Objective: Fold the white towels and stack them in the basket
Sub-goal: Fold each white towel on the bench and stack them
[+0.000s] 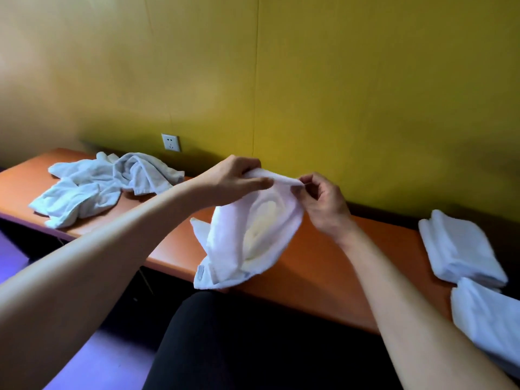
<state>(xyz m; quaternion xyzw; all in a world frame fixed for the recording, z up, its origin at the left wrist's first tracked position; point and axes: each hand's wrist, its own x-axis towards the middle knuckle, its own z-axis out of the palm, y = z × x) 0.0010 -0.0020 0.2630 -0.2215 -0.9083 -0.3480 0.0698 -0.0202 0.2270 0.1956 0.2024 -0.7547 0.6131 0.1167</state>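
1. Both hands lift one white towel point(247, 235) above the orange table point(323, 266).
2. Left hand point(233, 178) grips its top edge; right hand point(323, 204) pinches it.
3. Crumpled towels point(98, 187) lie far left, folded towels point(461, 246) right.

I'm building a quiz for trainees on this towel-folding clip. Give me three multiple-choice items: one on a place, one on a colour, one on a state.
1. Where does the pile of unfolded towels lie?
A. far left of the table
B. on the floor
C. in a basket

2. What colour is the wall?
A. white
B. yellow
C. blue

3. How is the white towel held?
A. flat on the table
B. by the left hand alone
C. by both hands, above the table

Answers:
1 A: the pile of unfolded towels lies on the orange table, far left.
2 B: the wall is yellow.
3 C: left hand and right hand grip the top edge of the white towel.
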